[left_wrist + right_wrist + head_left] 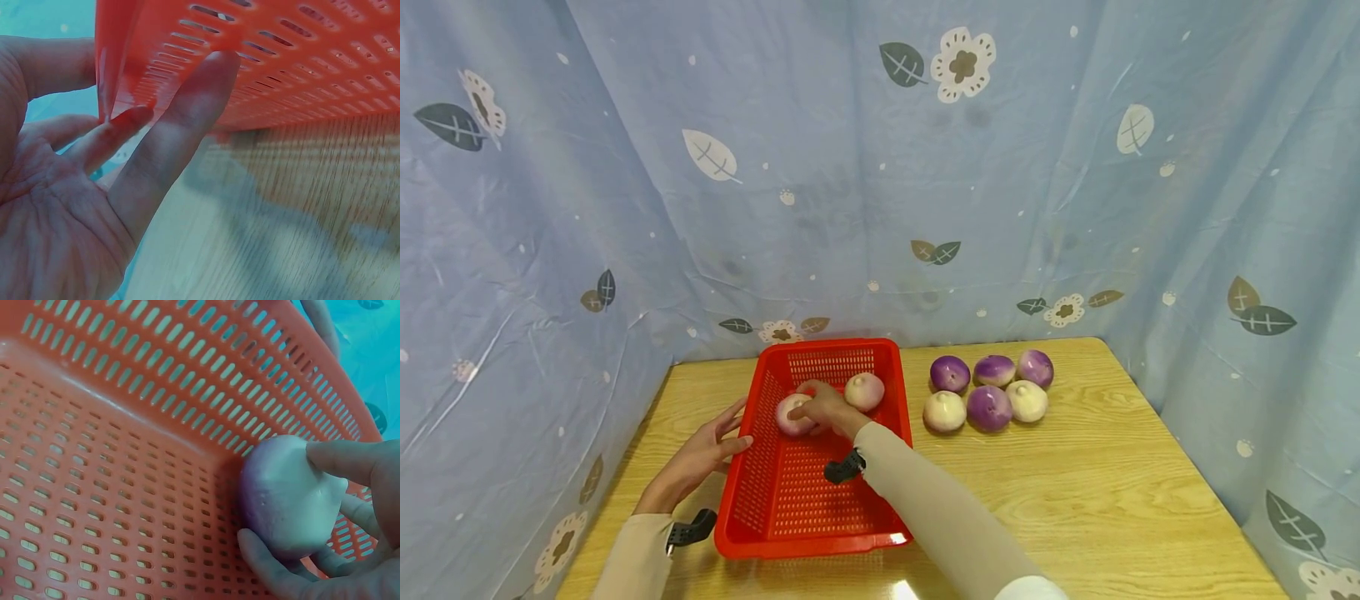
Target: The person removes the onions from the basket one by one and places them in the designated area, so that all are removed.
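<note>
In the head view my right hand (827, 408) reaches into the red plastic basket (752, 546) and holds a purple-and-white turnip (793, 415) near its left wall. The right wrist view shows the thumb and fingers curled round this turnip (290, 494), close to the basket floor; whether it touches the floor I cannot tell. A second, paler turnip (864, 392) lies in the back right of the basket. My left hand (700, 458) grips the left rim. In the left wrist view, fingers (181, 131) press the slotted outer wall while the thumb passes over the rim.
To the basket's right, several more turnips (988, 408) sit in two rows on the wooden table (1097, 492), some purple side up, some white side up. A blue patterned curtain (850, 167) encloses the table at the back and sides.
</note>
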`<act>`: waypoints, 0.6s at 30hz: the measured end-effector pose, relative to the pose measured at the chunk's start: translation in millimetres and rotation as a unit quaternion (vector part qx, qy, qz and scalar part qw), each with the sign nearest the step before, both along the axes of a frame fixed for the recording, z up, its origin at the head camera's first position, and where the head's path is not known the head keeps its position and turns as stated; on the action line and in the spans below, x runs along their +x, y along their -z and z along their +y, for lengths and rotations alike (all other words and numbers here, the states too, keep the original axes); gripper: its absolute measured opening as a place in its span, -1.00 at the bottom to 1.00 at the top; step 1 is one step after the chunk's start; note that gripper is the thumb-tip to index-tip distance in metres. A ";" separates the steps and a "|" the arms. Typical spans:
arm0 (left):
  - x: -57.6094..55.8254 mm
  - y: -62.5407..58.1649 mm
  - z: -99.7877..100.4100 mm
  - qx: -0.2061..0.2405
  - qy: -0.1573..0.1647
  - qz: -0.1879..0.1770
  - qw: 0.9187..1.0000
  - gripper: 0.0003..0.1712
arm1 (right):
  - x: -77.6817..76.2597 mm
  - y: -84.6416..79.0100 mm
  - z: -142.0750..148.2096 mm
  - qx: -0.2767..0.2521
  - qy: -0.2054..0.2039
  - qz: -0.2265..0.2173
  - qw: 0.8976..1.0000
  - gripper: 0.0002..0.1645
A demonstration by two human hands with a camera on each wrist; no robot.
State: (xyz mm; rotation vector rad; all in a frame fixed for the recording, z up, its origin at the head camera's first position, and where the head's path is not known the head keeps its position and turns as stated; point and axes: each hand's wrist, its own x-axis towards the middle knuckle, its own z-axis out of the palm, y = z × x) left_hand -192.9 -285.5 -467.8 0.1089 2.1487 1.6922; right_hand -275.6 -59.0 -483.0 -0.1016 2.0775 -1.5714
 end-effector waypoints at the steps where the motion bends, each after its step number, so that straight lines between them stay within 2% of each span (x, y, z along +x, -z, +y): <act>1: 0.0 -0.2 -0.1 0.001 0.002 0.001 1.000 -0.04 | 0.3 0.2 -0.2 0.000 -0.002 0.000 1.000 -0.47; 9: 0.0 0.5 2.2 -0.001 0.005 0.003 1.000 -0.04 | 0.6 -0.6 2.0 -0.005 -0.012 -0.005 1.000 -0.48; 18: 2.3 0.0 1.9 -0.007 0.006 0.009 1.000 -0.06 | 2.2 -11.5 6.4 -0.022 0.008 0.040 0.999 -0.48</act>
